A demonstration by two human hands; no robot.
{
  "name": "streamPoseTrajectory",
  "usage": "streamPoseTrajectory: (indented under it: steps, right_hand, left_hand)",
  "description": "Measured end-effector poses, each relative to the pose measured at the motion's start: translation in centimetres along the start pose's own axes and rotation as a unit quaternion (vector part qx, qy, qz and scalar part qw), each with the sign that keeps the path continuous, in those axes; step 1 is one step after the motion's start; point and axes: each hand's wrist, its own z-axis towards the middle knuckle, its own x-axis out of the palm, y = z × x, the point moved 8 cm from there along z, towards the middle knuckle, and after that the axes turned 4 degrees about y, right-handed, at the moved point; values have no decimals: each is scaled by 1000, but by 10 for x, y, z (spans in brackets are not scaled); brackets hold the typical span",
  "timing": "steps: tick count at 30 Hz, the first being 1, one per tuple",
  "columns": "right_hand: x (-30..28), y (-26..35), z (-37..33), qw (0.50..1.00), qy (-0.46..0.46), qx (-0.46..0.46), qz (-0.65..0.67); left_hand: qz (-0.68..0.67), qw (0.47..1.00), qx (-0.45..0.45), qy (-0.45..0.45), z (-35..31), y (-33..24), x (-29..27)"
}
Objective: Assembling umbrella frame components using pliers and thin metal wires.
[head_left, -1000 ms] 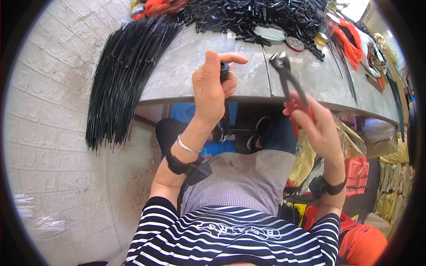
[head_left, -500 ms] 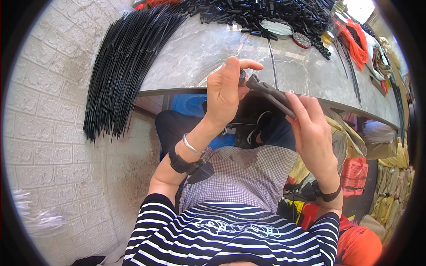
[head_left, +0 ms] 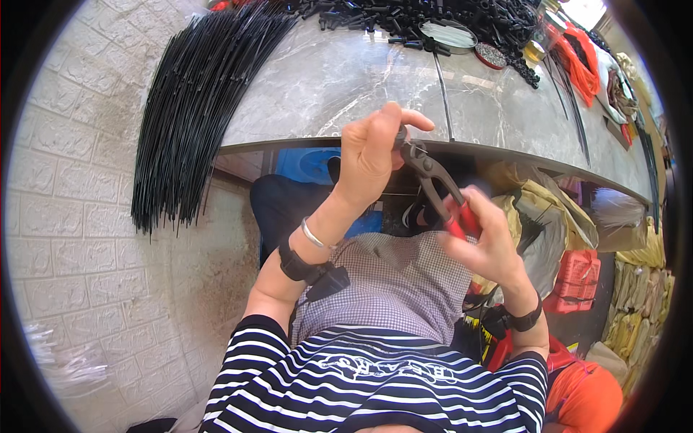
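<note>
Above the table's front edge, my left hand (head_left: 369,151) pinches a small dark piece (head_left: 399,137), mostly hidden by the fingers. My right hand (head_left: 482,234) grips a pair of end-cutting pincers (head_left: 435,173) by its red handles, which are spread apart. The pincers' dark jaws are up against the piece in my left hand. Whether they bite on it cannot be made out.
A thick bundle of thin black rods (head_left: 195,108) overhangs the left of the grey marbled table (head_left: 325,86). Black fittings (head_left: 404,18) pile up at the back, beside a round dish (head_left: 449,35) and a small red-rimmed dish (head_left: 491,55). A red basket (head_left: 577,280) stands lower right.
My right hand has moved down and toward me, and the pincers' handles have turned and spread apart. My left hand has barely moved.
</note>
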Motion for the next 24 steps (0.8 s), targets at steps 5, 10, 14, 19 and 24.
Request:
streamPoseTrajectory:
  steps: [5, 10, 14, 19, 24]
  right_hand:
    - [-19, 24, -3, 978, -92, -101, -159]
    - [25, -14, -23, 984, 43, 107, 136]
    - [19, -25, -20, 980, 24, 138, 144]
    - [2, -11, -10, 999, -44, 14, 0]
    - [46, -5, -29, 900, 154, 185, 364]
  left_hand:
    - [-13, 999, -33, -9, -2, 6, -2]
    - [-3, 1000, -4, -14, -6, 13, 1]
    - [-7, 999, -32, -34, -1, 14, -3]
    - [51, 998, 20, -14, -3, 3, -2]
    - [23, 1000, 4, 11, -4, 9, -4]
